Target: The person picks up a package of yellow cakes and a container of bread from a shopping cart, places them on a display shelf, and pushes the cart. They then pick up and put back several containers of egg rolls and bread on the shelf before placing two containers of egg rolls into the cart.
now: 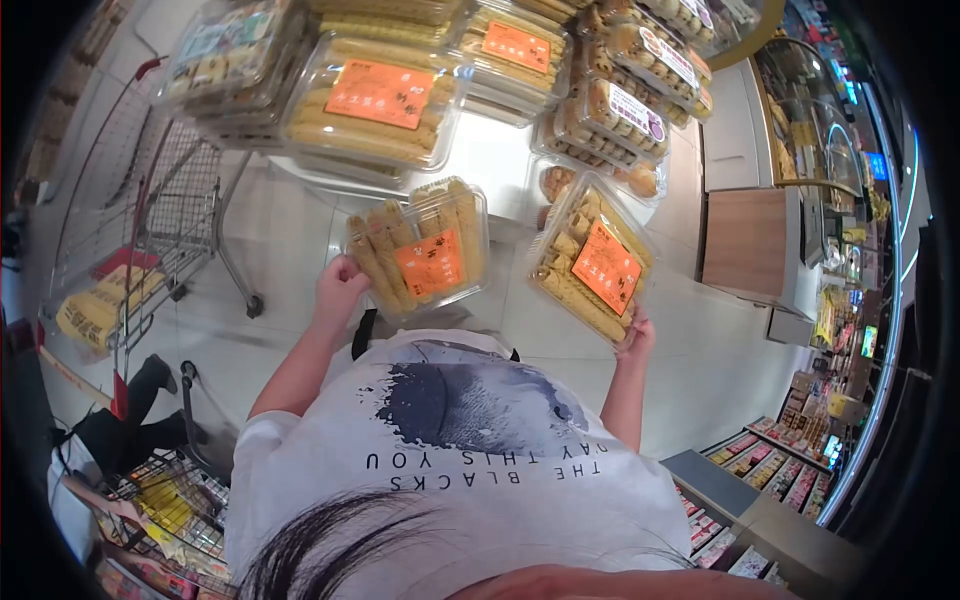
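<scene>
Display table (500, 155) — stacked clear boxes of rolls (380, 100), orange labels; cookie boxes (610, 115) beside. Wire shopping cart (170, 220) at left, yellow packs (100, 310) inside. Wooden counter (745, 240) at right.

Bright, even shop light from overhead fills the frame, and the pale floor (290, 235) at centre left is nearly washed out. Soft glare sits on the clear lids: the pack at centre (420, 255), the pack right of centre (590, 270) and the stacked packs (380, 100) along the top. Shadows are faint and soft-edged. Strong fisheye bending curves the trolley (180, 200) at left and the shelves (790, 470) at lower right — a black rim cuts off the corners. Hair (330, 550) at the bottom edge is blurred, too close to focus. The far right is small and smeary, with coloured glow.
</scene>
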The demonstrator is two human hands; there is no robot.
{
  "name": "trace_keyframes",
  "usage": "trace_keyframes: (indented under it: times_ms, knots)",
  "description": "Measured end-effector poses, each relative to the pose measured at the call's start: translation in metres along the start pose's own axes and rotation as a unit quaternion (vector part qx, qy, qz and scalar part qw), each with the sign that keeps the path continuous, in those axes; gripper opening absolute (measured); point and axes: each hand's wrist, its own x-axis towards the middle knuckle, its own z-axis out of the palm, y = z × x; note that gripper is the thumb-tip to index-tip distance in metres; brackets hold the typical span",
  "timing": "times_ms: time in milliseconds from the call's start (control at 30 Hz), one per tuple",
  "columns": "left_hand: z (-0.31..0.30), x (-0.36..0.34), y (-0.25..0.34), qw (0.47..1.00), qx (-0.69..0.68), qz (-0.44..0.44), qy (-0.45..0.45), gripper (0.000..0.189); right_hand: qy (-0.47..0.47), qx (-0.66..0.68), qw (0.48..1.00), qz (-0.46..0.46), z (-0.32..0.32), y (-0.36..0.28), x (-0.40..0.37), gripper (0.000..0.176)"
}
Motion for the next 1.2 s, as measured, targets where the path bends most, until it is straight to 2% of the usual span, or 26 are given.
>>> trace_keyframes:
  times_ms: [67,167,233,267,300,400,433,467,533,633,767,933,1033,1133,1200]
  knots:
    - [-0.034,-0.005,0.002,0.997,0.058,0.057,-0.001,0.017,-0.058,-0.02,0.998,-0.005,0.02,0.003,-0.01,0.068]
    - [-0.085,-0.027,0.054,0.991,0.081,0.107,-0.017,0.017,-0.062,-0.077,0.995,0.0,0.032,0.014,-0.012,0.069]
    - [-0.113,-0.035,0.08,0.985,0.103,0.13,-0.043,0.016,-0.106,-0.122,0.987,0.017,0.046,0.024,-0.006,0.068]
    - [-0.12,-0.042,0.101,0.972,0.154,0.171,-0.038,0.016,-0.129,-0.143,0.981,0.024,0.055,0.029,-0.002,0.067]
    - [-0.118,-0.05,0.126,0.955,0.206,0.209,-0.032,0.016,-0.088,-0.142,0.985,0.048,0.069,0.036,0.001,0.058]
    - [-0.107,-0.069,0.192,0.876,0.388,0.282,-0.057,0.016,-0.144,-0.237,0.96,0.038,0.095,0.068,0.028,0.056]
    - [-0.1,-0.074,0.208,0.84,0.449,0.295,-0.074,0.015,-0.201,-0.232,0.95,0.049,0.106,0.081,0.039,0.054]
    - [-0.09,-0.08,0.219,0.824,0.473,0.303,-0.079,0.014,-0.152,-0.267,0.951,0.029,0.139,0.091,0.033,0.045]
    - [-0.07,-0.088,0.241,0.786,0.522,0.319,-0.093,0.011,-0.208,-0.261,0.94,0.071,0.17,0.112,0.041,0.048]
    - [-0.044,-0.09,0.274,0.768,0.594,0.181,-0.16,0.009,-0.313,-0.191,0.92,0.141,0.201,0.148,0.052,0.056]
    - [-0.029,-0.071,0.271,0.785,0.583,0.106,-0.181,0.008,-0.395,-0.147,0.881,0.216,0.24,0.179,0.04,0.056]
    - [-0.044,-0.039,0.224,0.791,0.577,0.025,-0.202,0.011,-0.483,-0.139,0.818,0.28,0.269,0.17,0.022,0.053]
    - [-0.062,-0.028,0.201,0.822,0.534,-0.041,-0.195,0.015,-0.519,-0.138,0.787,0.303,0.274,0.176,0.024,0.049]
    - [-0.083,-0.027,0.188,0.861,0.485,-0.007,-0.153,0.027,-0.427,-0.211,0.821,0.315,0.28,0.189,0.022,0.037]
    - [-0.098,-0.035,0.182,0.875,0.465,0.024,-0.131,0.037,-0.403,-0.227,0.821,0.336,0.291,0.193,0.017,0.03]
